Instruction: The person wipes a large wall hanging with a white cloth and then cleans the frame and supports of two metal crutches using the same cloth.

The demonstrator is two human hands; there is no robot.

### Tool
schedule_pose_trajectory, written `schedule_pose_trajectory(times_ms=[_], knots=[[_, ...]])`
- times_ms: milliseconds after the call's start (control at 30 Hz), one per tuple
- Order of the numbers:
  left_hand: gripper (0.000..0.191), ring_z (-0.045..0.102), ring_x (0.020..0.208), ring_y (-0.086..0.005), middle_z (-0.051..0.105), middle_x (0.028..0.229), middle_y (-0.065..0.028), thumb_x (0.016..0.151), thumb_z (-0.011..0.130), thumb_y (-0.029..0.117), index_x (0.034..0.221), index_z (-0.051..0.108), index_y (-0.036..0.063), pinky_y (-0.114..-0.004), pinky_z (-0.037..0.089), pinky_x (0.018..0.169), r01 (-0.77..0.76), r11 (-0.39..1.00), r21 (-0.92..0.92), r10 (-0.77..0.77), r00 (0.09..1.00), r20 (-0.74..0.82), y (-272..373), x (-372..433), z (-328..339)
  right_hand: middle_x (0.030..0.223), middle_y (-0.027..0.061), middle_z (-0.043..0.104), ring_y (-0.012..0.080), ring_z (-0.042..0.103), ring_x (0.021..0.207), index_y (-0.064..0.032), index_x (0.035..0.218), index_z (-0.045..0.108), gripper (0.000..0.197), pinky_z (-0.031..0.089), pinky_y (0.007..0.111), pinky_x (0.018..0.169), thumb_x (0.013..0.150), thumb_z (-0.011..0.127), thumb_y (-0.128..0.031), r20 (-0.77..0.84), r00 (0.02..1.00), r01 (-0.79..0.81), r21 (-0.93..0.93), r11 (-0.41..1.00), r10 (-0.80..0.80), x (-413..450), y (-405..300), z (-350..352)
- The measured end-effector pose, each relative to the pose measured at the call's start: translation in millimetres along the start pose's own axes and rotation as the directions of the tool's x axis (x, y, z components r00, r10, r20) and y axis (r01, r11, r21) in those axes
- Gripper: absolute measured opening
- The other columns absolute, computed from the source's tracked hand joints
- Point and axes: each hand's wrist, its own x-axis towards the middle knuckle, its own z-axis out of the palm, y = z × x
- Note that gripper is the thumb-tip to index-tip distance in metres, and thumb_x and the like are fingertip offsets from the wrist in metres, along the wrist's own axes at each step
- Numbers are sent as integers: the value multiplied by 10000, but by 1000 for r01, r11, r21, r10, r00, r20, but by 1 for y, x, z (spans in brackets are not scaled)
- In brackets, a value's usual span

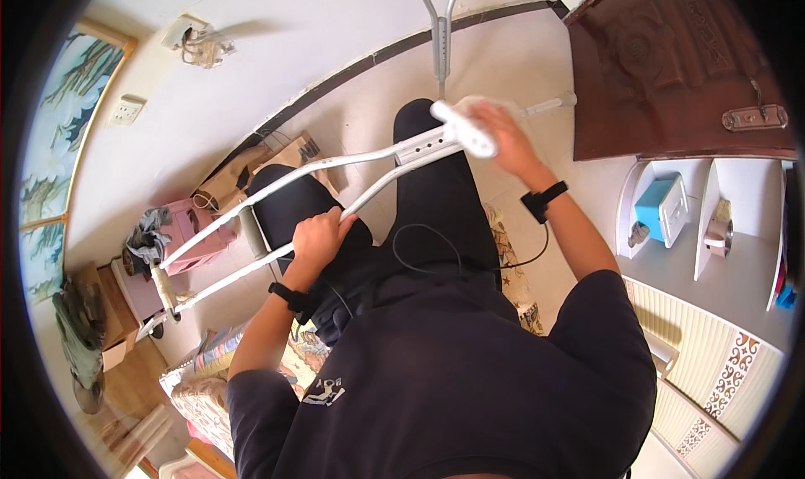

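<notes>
A metal underarm crutch (333, 162) lies slantwise across the person's thighs, its padded top at the left and its adjustment holes near the right knee. My left hand (319, 237) is closed around one of its side tubes, near the grey handgrip (253, 232). At the crutch's lower part, my right hand (497, 136) holds a white cloth or wipe (464, 130), blurred, against the tube. Beyond the right hand the rubber-tipped foot (558, 103) of the crutch sticks out. A second metal crutch (442, 38) stands past the right knee.
A pink stool (195, 237) with grey cloth on it and cardboard boxes (233, 180) stand at the left by the wall. A brown carved door (660, 70) is at the upper right, above white shelves (704, 246) holding a blue box (657, 210). Wires hang from a wall socket (188, 32).
</notes>
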Motion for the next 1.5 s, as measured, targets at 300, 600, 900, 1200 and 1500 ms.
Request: schedule_pose_trajectory(times_ms=[300,600,900,1200,1500], knots=[[494,673,681,-407,664,701,-172,1027,541,516,812,570,72,-521,515,597,-3,1000,-6,4,1000,14,7,6,-2,1341,177,646,384,511,1361,-4,1326,623,479,327,519,1193,851,681,-40,-163,953,-287,-226,931,254,-40,114,-40],[492,665,647,-398,649,671,-168,1017,563,511,790,562,74,-507,511,574,-10,1000,22,10,1000,20,3,6,-2,1312,183,628,391,532,1306,7,1279,627,485,358,505,1157,798,681,19,-117,992,-53,-81,995,43,-42,104,-41],[483,660,651,-399,641,668,-162,1015,574,499,783,553,76,-510,505,570,-4,1000,6,4,1000,-2,9,11,-3,1147,186,645,402,563,1164,-6,1117,638,383,410,489,1048,738,671,44,-93,986,-156,-276,948,135,-33,118,-44],[433,660,687,-379,649,706,-143,973,645,464,791,559,81,-502,506,610,7,1000,-30,-6,1000,9,-7,6,-15,1128,194,663,400,577,1112,-18,1168,632,419,416,479,1030,754,665,38,-42,982,-188,-125,974,184,-19,80,-27],[478,674,672,-340,652,686,-117,816,783,525,737,600,90,-471,513,603,-19,984,175,37,994,-101,-52,3,-109,1144,211,695,391,654,1134,-43,1241,618,516,514,448,970,738,732,-15,139,874,-485,176,857,466,-59,135,13]])
